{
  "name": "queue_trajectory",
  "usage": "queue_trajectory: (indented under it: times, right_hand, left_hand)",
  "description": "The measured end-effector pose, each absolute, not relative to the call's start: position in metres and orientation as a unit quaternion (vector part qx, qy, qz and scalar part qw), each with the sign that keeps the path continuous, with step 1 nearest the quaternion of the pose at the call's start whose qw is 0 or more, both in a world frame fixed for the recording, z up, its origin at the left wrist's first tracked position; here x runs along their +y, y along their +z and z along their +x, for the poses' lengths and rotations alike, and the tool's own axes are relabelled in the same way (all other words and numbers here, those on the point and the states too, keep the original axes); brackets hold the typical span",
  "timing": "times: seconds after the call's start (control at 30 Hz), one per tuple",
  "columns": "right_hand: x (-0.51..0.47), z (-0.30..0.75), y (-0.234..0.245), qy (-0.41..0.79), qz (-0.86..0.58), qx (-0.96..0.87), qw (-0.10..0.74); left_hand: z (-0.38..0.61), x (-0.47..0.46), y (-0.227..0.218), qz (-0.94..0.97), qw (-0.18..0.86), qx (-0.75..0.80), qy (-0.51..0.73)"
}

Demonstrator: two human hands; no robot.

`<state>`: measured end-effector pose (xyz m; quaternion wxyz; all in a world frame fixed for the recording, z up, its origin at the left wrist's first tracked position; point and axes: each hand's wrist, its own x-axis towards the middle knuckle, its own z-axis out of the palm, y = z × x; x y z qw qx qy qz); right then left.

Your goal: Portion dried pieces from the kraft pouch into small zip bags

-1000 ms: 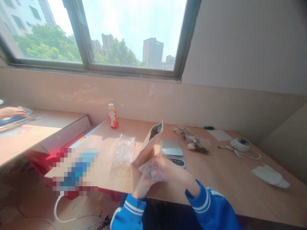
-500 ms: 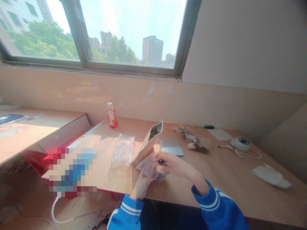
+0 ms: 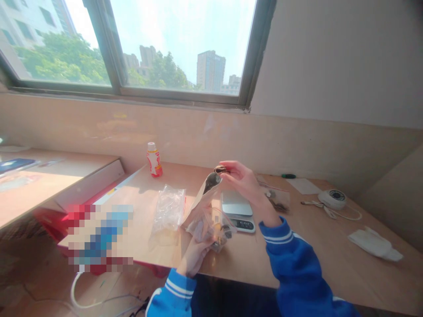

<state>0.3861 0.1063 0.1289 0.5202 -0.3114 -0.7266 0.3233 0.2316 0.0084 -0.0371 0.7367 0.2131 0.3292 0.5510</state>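
Observation:
My left hand (image 3: 197,250) grips a clear zip bag (image 3: 224,237) low over the table's front edge. Several dark and brownish pieces show through its plastic. In my right hand (image 3: 243,179), a curled brown piece (image 3: 219,169), dry-looking, is pinched between thumb and fingers; its exact kind I cannot make out. That hand is at the mouth of an upright kraft paper bag (image 3: 198,204), whose silvery inside shows at the top. Just right of the paper bag lies a kitchen scale (image 3: 236,206) with a dark display, partly behind my right wrist.
A flat clear plastic bag (image 3: 168,207) lies to the left, with a red-and-white bottle (image 3: 154,160) behind it. To the right are another filled zip bag (image 3: 280,199), a white dome camera (image 3: 332,199) with its cable, a white cloth-like bundle (image 3: 375,244) and a green-handled tool (image 3: 288,176).
My right hand has moved up and away from the zip bag to the paper bag's mouth, carrying the brown piece. The scale's display has come into view. My left hand stays on the zip bag.

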Motion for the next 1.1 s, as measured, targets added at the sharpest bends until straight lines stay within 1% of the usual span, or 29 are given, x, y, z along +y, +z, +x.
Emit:
queue_trajectory:
  times: [0.1,0.23,0.37,0.43,0.5,0.6,0.7,0.77,0.87,0.93,1.03,1.1]
  right_hand:
    - [0.11,0.374,0.125,0.257,-0.304,-0.785,0.475]
    - [0.105,0.37,0.121,0.171,-0.307,-0.817,0.458]
    - [0.103,0.373,0.118,0.079,-0.303,-0.857,0.409]
    - [0.102,0.373,0.117,0.047,-0.306,-0.863,0.399]
    - [0.098,0.376,0.116,0.049,-0.315,-0.849,0.422]
    - [0.09,0.383,0.112,0.101,-0.32,-0.817,0.469]
    - [0.081,0.393,0.104,0.166,-0.328,-0.804,0.467]
    - [0.076,0.398,0.099,0.192,-0.345,-0.781,0.484]
    - [0.071,0.4,0.095,0.214,-0.346,-0.749,0.523]
    - [0.068,0.398,0.095,0.208,-0.338,-0.746,0.534]
    - [0.063,0.395,0.097,0.189,-0.366,-0.748,0.521]
    - [0.06,0.394,0.096,0.21,-0.398,-0.77,0.453]
  left_hand:
    - [0.231,0.008,-0.035,0.217,0.733,0.324,0.557]
    - [0.231,0.008,-0.036,0.233,0.74,0.293,0.558]
    - [0.231,0.01,-0.041,0.233,0.737,0.309,0.554]
    - [0.231,0.01,-0.042,0.237,0.736,0.317,0.55]
    - [0.23,0.01,-0.042,0.242,0.734,0.32,0.547]
    - [0.23,0.009,-0.041,0.244,0.735,0.315,0.548]
    - [0.23,0.01,-0.044,0.245,0.739,0.299,0.552]
    - [0.23,0.011,-0.047,0.239,0.739,0.307,0.55]
    - [0.23,0.012,-0.049,0.241,0.737,0.321,0.544]
    - [0.23,0.011,-0.045,0.253,0.738,0.308,0.544]
    - [0.231,0.009,-0.036,0.271,0.739,0.294,0.542]
    - [0.231,0.007,-0.031,0.285,0.74,0.288,0.538]
